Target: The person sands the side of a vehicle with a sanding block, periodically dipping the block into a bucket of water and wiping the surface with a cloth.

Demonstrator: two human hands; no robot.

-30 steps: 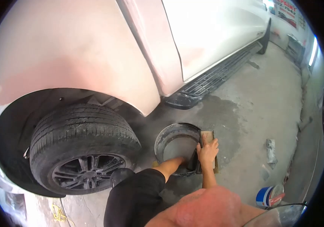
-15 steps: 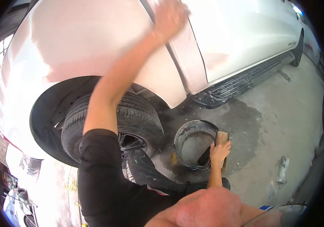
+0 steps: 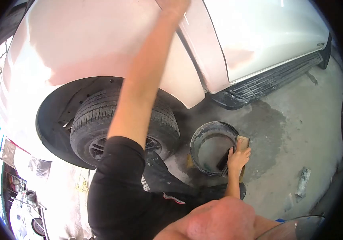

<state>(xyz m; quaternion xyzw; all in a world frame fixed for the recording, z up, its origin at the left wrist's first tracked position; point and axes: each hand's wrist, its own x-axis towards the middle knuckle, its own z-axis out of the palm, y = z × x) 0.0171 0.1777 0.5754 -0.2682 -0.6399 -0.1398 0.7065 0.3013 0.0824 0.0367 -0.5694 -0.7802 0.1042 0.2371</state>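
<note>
My left arm reaches up across the white vehicle's fender [image 3: 83,44], which has dull pinkish patches. At the top edge, my left hand [image 3: 175,6] is at the panel beside the door gap. It is blurred and cut off by the frame, so its fingers and anything under them are hidden. Low on the right, my right hand [image 3: 238,160] is closed around a flat tan block [image 3: 242,143] at the rim of a round black bucket [image 3: 195,146]. The bucket holds greyish liquid. A dark flat piece [image 3: 222,161] shows inside the rim below my right fingers.
The front tire [image 3: 95,116] sits in the wheel arch, close to my legs. A black side step [image 3: 275,80] runs below the door. Wet patches darken the concrete floor [image 3: 319,120] around the bucket. A whitish strip [image 3: 303,182] lies at the right.
My left hand has moved up and slightly left, partly out of frame. The view has shifted a little. My right hand stays at the bucket rim with the tan block.
</note>
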